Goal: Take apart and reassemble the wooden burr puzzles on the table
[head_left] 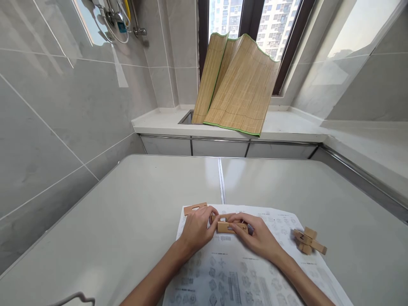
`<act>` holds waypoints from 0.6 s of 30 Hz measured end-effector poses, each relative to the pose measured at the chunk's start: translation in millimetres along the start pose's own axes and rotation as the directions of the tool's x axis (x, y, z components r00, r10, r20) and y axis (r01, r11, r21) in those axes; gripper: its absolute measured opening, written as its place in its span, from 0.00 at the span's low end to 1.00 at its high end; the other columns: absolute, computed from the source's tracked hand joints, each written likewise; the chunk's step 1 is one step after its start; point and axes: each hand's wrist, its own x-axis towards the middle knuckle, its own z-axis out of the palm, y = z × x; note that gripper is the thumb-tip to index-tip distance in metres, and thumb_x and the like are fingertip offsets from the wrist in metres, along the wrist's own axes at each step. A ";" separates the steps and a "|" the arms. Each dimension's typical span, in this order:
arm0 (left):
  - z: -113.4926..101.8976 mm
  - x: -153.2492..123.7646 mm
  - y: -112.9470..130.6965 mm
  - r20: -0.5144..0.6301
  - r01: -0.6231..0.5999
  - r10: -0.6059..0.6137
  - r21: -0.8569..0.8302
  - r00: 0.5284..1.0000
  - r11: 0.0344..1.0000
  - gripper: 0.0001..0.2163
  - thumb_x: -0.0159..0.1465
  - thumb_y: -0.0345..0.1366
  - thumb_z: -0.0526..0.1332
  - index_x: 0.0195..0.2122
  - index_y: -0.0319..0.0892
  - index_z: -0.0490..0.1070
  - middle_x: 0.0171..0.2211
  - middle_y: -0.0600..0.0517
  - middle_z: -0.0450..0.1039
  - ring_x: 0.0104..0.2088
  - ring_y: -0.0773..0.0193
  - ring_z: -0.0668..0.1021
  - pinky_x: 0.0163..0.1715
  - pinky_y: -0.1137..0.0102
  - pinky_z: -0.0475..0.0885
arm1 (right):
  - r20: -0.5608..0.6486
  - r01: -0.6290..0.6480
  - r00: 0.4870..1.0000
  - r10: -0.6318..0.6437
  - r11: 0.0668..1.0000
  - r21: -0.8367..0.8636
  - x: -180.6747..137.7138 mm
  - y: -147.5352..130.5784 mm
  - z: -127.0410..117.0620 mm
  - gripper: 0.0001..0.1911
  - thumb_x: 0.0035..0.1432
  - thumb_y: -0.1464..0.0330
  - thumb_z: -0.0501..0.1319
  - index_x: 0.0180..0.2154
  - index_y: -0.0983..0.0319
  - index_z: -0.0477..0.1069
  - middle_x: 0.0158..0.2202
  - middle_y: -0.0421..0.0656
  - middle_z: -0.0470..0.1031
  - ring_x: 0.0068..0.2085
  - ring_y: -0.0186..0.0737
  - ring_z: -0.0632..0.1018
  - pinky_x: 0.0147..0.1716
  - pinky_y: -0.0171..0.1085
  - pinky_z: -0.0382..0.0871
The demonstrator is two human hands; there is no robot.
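Observation:
Over a printed sheet, both hands meet at several notched wooden puzzle pieces. My right hand (256, 233) is closed, thumb and fingers pinching a wooden puzzle piece (225, 227) marked with a 2. The fingers of my left hand (199, 226) are bent together at the left end of these pieces, closed on a second wooden piece (214, 218) that is mostly hidden. Just behind the left hand, a third notched wooden piece (191, 209) lies flat on the sheet. To the right of my right hand, a cross-shaped wooden puzzle assembly (308, 241) rests at the sheet's edge.
The printed instruction sheet (219, 276) lies on a pale table (143, 199) with a seam down its middle. A folded bamboo mat (242, 85) leans against the window, over a sink (186, 117) in the white counter (165, 123). Grey tiled walls flank the table.

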 end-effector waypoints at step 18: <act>1.5 -1.3 -1.3 0.056 -0.145 0.137 0.162 0.989 0.976 0.06 0.72 0.32 0.53 0.40 0.43 0.69 0.37 0.50 0.77 0.34 0.60 0.77 0.32 0.66 0.66 | 0.041 0.288 0.954 -0.295 0.877 -0.385 -9.4 5.2 3.8 0.07 0.74 0.69 0.55 0.47 0.55 0.72 0.42 0.45 0.77 0.39 0.44 0.78 0.37 0.42 0.74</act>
